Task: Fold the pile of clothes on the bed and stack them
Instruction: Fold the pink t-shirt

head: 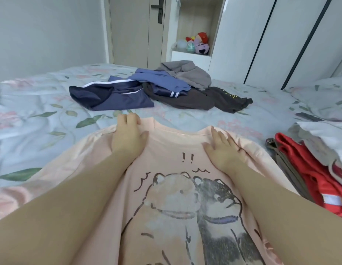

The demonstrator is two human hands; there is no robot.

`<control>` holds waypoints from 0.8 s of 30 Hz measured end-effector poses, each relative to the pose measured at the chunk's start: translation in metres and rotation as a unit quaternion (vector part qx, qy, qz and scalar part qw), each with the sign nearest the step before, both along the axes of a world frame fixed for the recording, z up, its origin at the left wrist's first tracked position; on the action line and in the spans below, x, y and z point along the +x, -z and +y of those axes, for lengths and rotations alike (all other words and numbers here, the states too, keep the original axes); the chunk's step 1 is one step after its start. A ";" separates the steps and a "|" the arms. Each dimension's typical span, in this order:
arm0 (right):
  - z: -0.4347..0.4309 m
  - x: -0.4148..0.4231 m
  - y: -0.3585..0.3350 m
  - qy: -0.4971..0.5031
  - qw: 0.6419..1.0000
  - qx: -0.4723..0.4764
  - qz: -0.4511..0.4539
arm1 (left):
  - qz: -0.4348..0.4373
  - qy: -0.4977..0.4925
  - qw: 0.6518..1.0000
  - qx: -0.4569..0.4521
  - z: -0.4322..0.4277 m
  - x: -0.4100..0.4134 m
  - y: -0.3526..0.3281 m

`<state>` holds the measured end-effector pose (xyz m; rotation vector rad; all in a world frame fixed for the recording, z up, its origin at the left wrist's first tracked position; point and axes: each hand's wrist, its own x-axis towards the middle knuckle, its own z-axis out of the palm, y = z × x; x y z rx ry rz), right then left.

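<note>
A pale pink T-shirt with a cartoon bear print lies spread face up on the bed in front of me. My left hand rests on its left shoulder, fingers curled over the shoulder edge beside the collar. My right hand lies flat with straight fingers on the right shoulder. Farther back on the bed sits an unfolded pile of clothes: navy shorts with white stripes, a blue garment, a grey hoodie and a dark brown garment. At the right edge is a stack of folded clothes, red and grey with white on top.
The floral bedspread covers the whole bed. Behind it stand a closed door, an open shelf with plush toys and white wardrobe doors. A pillow lies at the right.
</note>
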<state>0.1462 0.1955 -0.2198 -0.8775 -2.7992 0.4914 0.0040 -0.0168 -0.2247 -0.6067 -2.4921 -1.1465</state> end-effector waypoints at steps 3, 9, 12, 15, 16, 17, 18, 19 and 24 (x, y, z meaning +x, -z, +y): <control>-0.004 0.000 0.000 0.007 0.999 0.029 -0.039 | -0.003 -0.001 0.995 -0.098 0.001 -0.005 0.000; -0.044 0.012 -0.006 0.016 0.997 0.031 -0.064 | -0.059 0.081 0.938 -0.332 0.005 -0.015 0.000; -0.085 0.023 -0.004 -0.005 0.998 0.019 -0.063 | -0.084 0.115 0.938 -0.317 -0.006 -0.003 -0.002; -0.123 0.021 -0.010 -0.014 0.997 -0.038 -0.061 | -0.088 0.161 0.945 -0.272 -0.026 0.019 -0.005; -0.136 0.019 -0.011 -0.019 0.996 -0.055 -0.062 | -0.089 0.185 0.949 -0.240 -0.035 0.027 -0.007; -0.149 0.019 -0.011 -0.026 0.996 -0.062 -0.062 | -0.090 0.202 0.954 -0.202 -0.047 0.034 -0.011; -0.160 0.019 -0.009 -0.031 0.996 -0.054 -0.061 | -0.089 0.208 0.959 -0.171 -0.062 0.039 -0.017; -0.169 0.021 -0.005 -0.034 0.997 -0.034 -0.058 | -0.075 0.204 0.964 -0.154 -0.078 0.043 -0.022; -0.181 0.025 0.004 -0.008 0.999 0.022 -0.049 | -0.022 -0.019 0.971 -0.239 -0.156 0.048 -0.042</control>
